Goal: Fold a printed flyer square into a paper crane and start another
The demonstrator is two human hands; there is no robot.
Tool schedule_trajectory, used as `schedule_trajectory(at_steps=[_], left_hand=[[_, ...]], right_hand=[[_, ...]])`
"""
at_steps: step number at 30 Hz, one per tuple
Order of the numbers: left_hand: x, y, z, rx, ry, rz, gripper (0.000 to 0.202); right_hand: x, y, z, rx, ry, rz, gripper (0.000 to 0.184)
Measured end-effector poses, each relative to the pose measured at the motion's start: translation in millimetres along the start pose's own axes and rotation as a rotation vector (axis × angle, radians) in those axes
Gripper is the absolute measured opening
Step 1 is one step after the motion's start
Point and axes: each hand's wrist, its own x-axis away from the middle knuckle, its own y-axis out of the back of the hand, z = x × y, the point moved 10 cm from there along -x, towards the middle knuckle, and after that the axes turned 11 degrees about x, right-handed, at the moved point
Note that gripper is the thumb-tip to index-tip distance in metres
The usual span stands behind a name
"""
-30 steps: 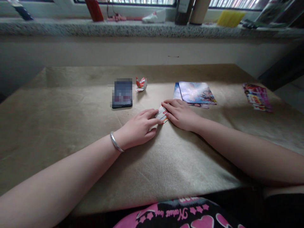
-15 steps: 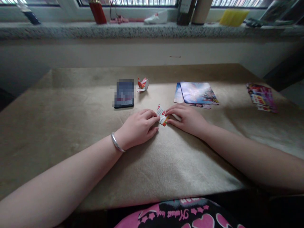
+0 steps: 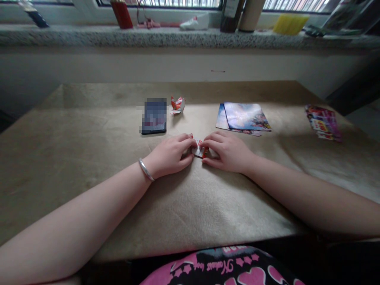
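Observation:
Between my two hands a small piece of printed paper (image 3: 198, 149), white with red and orange, lies on the table. My left hand (image 3: 173, 154), with a silver bangle at the wrist, grips its left side between thumb and fingers. At its right side my right hand (image 3: 227, 151) pinches the edge with bent fingers. The fingertips hide much of the paper. Beyond them stands a folded red and white paper piece (image 3: 178, 106). A smartphone (image 3: 154, 116) with a blurred screen lies left of it.
Glossy picture sheets (image 3: 247, 116) lie beyond my right hand. Farther right is a fanned stack of colourful cards (image 3: 324, 122). A tan cover lies over the table (image 3: 89, 158). Along the back, a granite windowsill (image 3: 166, 38) holds a red container (image 3: 121, 15), bottles and a yellow object (image 3: 291, 24).
Both hands have closed in on the paper, and less of it shows between the fingers. My right hand has shifted slightly left. The other things lie as before.

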Motion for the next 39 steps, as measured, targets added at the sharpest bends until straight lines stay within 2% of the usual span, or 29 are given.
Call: schedule_trajectory(at_steps=[5,10,19,24,29,32,35,39], left_hand=[[-0.3,1.6,5.2,0.021,0.033,-0.013,0.019],[2.1,6.5,11.7,-0.030,0.056,-0.059,0.023],[1.5,10.2,0.1,-0.227,-0.021,-0.102,0.022],[-2.0,9.6,3.4,-0.289,-0.020,-0.125,0.024],[-6.6,8.9,10.8,-0.275,-0.002,-0.142,0.021],[-8.5,7.7,13.4,-0.261,0.024,-0.129,0.016],[-9.1,7.1,14.0,-0.256,0.041,-0.120,0.016],[-8.4,8.2,15.0,-0.212,0.040,-0.145,0.014]], right_hand=[[-0.3,0.0,-1.3,0.015,0.016,-0.031,0.026],[2.8,2.0,-7.3,-0.016,0.024,-0.091,0.022],[5.6,8.7,-5.5,0.077,0.052,-0.102,0.022],[4.3,0.0,-15.3,0.068,-0.045,-0.039,0.023],[2.4,-7.0,-29.9,-0.042,-0.187,-0.019,0.011],[3.3,-9.8,-36.6,-0.058,-0.236,-0.021,0.019],[4.4,-12.1,-40.4,-0.054,-0.255,-0.026,0.027],[2.5,-12.0,-38.2,-0.124,-0.230,-0.051,0.021]])
